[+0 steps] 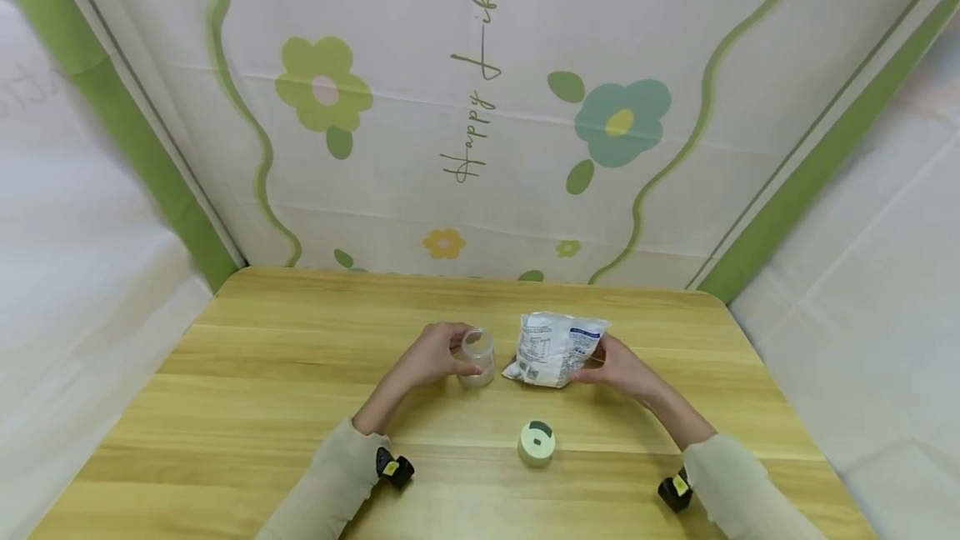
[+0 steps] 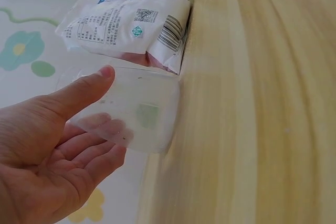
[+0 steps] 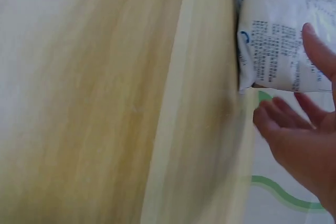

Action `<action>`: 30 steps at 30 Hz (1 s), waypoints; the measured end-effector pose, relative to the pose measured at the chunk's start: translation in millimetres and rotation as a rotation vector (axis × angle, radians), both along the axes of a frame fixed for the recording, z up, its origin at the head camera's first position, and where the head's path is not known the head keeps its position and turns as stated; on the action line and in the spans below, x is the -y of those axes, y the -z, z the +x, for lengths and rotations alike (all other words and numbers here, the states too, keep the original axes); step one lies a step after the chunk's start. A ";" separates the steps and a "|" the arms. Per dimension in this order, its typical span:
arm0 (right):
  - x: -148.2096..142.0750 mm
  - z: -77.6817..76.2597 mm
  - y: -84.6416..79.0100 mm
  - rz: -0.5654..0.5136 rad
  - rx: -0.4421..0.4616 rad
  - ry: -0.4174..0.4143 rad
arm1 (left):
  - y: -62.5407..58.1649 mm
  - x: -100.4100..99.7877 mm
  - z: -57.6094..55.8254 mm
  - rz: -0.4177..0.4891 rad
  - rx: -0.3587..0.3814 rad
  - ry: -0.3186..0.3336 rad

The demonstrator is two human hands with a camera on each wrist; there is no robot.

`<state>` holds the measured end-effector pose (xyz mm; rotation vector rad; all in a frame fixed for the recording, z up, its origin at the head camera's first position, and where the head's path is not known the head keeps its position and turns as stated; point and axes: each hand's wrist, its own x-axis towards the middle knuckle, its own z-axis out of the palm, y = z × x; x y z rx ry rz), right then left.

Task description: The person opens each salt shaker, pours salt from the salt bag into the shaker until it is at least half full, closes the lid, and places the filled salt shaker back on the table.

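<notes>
A clear jar (image 1: 477, 361) stands upright on the table, its mouth uncovered. My left hand (image 1: 438, 354) holds it from the left, thumb at the near side; in the left wrist view the other fingertips show through its wall. Just right of the jar, a white printed bag (image 1: 553, 348) stands on the table, its barcode (image 2: 171, 32) facing the jar. My right hand (image 1: 618, 369) grips the bag's right end, its thumb (image 3: 317, 51) across the printed face and its other fingers on the far side, partly hidden in the head view.
Nearer me, between the forearms, a pale green round lid (image 1: 536, 444) with a dark green patch sits on the wooden table (image 1: 247, 423). A flower-patterned curtain (image 1: 420, 123) hangs behind the table's far edge, with more white cloth at both sides.
</notes>
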<state>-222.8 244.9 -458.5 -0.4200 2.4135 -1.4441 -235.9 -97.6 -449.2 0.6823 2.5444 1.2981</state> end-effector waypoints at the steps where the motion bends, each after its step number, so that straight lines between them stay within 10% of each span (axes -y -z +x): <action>1: 0.8 -2.7 3.1 -0.008 0.004 -0.024 | 0.7 -0.1 -0.4 -0.001 0.001 0.000; 30: 13.6 -25.2 33.7 -0.063 -0.081 -0.047 | 2.3 -0.6 -3.1 0.008 -0.003 0.017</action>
